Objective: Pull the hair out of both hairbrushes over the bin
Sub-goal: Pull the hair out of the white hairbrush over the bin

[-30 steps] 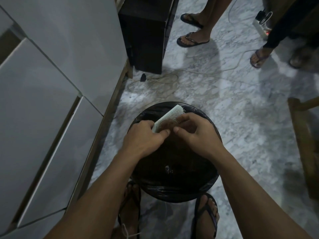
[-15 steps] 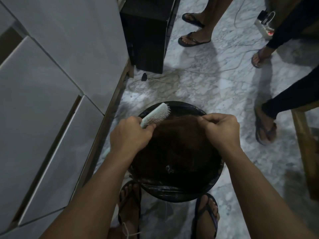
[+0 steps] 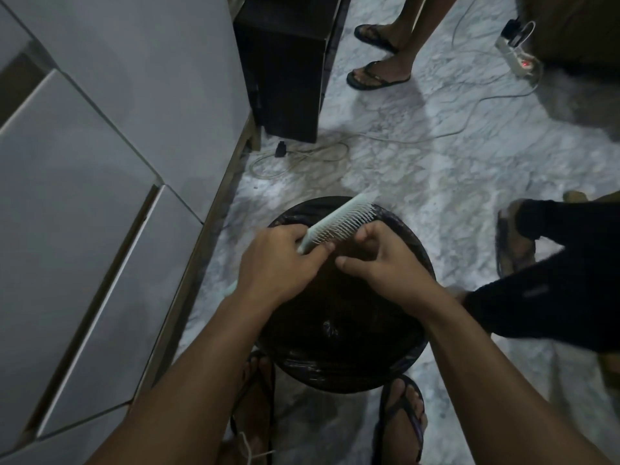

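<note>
A pale green hairbrush [image 3: 339,220] with white bristles is held over the round bin [image 3: 352,367], which is lined with a black bag. My left hand [image 3: 275,260] grips the brush near its handle end, and the head points up and to the right. My right hand [image 3: 379,260] is at the bristles, with thumb and forefinger pinched against them. Any hair between those fingers is too dark and fine to make out. No second hairbrush is in view.
White cabinet doors [image 3: 100,196] run along the left. A dark box [image 3: 285,68] stands beyond the bin, with loose cables [image 3: 302,156] and a power strip [image 3: 516,58] on the marble floor. One person's sandalled feet [image 3: 375,72] are ahead; another's dark-clad leg [image 3: 563,280] is close on the right.
My right hand, which had pulled away to the right over the bin, has come back to the bristles. The brush has shifted right and its head has risen.
</note>
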{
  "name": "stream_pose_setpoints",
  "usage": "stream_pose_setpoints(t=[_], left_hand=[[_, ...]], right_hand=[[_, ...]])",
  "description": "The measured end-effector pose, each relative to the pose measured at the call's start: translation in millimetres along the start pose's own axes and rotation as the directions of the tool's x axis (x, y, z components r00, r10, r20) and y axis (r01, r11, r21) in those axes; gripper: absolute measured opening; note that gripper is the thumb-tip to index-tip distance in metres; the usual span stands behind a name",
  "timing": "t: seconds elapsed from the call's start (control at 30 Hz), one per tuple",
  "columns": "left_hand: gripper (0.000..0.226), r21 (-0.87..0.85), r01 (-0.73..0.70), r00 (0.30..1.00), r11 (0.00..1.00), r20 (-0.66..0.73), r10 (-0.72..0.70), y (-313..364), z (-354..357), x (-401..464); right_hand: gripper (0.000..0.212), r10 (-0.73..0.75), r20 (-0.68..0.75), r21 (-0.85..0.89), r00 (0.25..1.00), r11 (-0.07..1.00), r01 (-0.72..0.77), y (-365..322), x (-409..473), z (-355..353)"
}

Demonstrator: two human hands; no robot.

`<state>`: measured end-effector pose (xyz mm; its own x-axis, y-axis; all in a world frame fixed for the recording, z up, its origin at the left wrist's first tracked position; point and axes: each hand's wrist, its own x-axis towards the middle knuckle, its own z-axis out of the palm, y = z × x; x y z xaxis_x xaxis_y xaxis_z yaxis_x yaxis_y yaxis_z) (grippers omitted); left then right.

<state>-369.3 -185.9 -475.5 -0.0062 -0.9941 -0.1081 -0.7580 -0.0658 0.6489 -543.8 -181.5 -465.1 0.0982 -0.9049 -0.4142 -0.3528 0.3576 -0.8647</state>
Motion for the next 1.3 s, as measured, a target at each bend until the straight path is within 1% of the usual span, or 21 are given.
stream_pose_setpoints(t=[0.1,0.17,0.23,0.27,0.4,0.47,0.53,0.63,0.7,0.73,0.77,0.8,0.87,0.93,0.97,1.07,1.13,1.17,1.3], left_hand=[[0.033,-0.053,0.001,1.0,0.999,-0.015,-0.002,0.2,-0.2,0.0],[0.032,-0.081,0.047,0.997,0.996,-0.051,-0.051,-0.8,-2.5,0.9],[0.033,-0.058,0.1,0.989,0.993,-0.101,-0.105,-2.3,-5.7,2.1],[0.034,-0.04,0.128,0.983,0.991,-0.125,-0.132,-2.9,-7.6,2.5],[0.035,-0.019,0.217,0.95,0.976,-0.228,-0.215,-6.9,-14.7,4.7],[0.037,-0.042,0.242,0.934,0.969,-0.259,-0.244,-7.9,-17.9,5.2],[0.036,-0.093,0.239,0.934,0.967,-0.25,-0.255,-6.5,-19.7,5.1],[0.03,-0.172,0.188,0.956,0.967,-0.193,-0.22,-0.9,-18.3,5.4],[0.027,-0.197,0.14,0.978,0.97,-0.127,-0.167,3.3,-15.0,5.1],[0.027,-0.208,0.109,0.987,0.972,-0.095,-0.131,4.7,-12.3,4.6],[0.028,-0.221,0.078,0.993,0.972,-0.065,-0.094,5.0,-8.8,3.6],[0.031,-0.228,0.047,0.997,0.973,-0.041,-0.058,6.2,-6.1,2.1],[0.032,-0.234,0.002,1.0,0.972,-0.014,-0.006,7.8,-1.9,-0.4],[0.027,-0.244,0.01,1.0,0.97,-0.023,-0.016,7.7,-0.6,-0.2],[0.024,-0.247,0.025,0.998,0.969,-0.043,-0.037,7.8,-2.1,0.5],[0.028,-0.207,0.135,0.974,0.969,-0.152,-0.168,3.6,-7.7,2.7],[0.031,-0.193,0.242,0.928,0.951,-0.24,-0.284,-0.6,-12.7,3.8],[0.032,-0.188,0.275,0.904,0.943,-0.282,-0.32,-2.8,-14.9,4.6],[0.032,-0.164,0.316,0.854,0.935,-0.381,-0.355,-9.9,-23.3,8.4]], right_hand=[[0.029,-0.026,0.004,-0.001,1.0,1.0,0.026,-0.7,0.8,2.6],[0.019,-0.046,0.035,-0.069,0.998,0.996,0.048,1.1,2.5,0.5],[0.007,-0.052,0.082,-0.142,0.995,0.988,0.064,3.2,3.3,-4.0],[0.005,-0.047,0.102,-0.169,0.994,0.984,0.064,4.1,3.6,-6.7],[0.011,-0.015,0.101,-0.288,0.995,0.957,0.043,8.2,4.0,-17.8],[0.013,0.009,0.108,-0.315,0.994,0.949,0.025,8.8,3.7,-23.9],[0.01,0.041,0.135,-0.345,0.99,0.938,0.008,8.4,3.0,-28.0],[0.002,0.065,0.18,-0.384,0.982,0.923,0.009,7.1,1.2,-27.9],[0.023,0.059,0.175,-0.375,0.983,0.927,0.011,5.5,0.1,-23.2],[0.036,0.049,0.188,-0.334,0.981,0.942,0.017,3.8,-0.5,-20.0],[0.045,0.03,0.212,-0.269,0.977,0.963,0.029,0.9,-1.9,-16.7],[0.046,0.006,0.24,-0.196,0.971,0.98,0.043,-1.3,-2.8,-13.1],[0.038,-0.027,0.275,-0.11,0.961,0.992,0.059,-2.6,-3.6,-6.3],[0.022,-0.022,0.281,-0.129,0.96,0.99,0.061,-1.2,-3.0,-2.8],[0.016,-0.009,0.283,-0.174,0.959,0.983,0.06,-0.3,-2.4,-3.1],[0.025,0.026,0.281,-0.29,0.959,0.955,0.059,2.6,-0.3,-8.5],[0.029,0.028,0.281,-0.274,0.959,0.96,0.052,3.1,0.3,-12.4],[0.03,0.033,0.289,-0.264,0.957,0.963,0.047,4.1,0.6,-13.9],[0.032,0.083,0.352,-0.325,0.932,0.945,0.038,5.8,-1.0,-17.8]])
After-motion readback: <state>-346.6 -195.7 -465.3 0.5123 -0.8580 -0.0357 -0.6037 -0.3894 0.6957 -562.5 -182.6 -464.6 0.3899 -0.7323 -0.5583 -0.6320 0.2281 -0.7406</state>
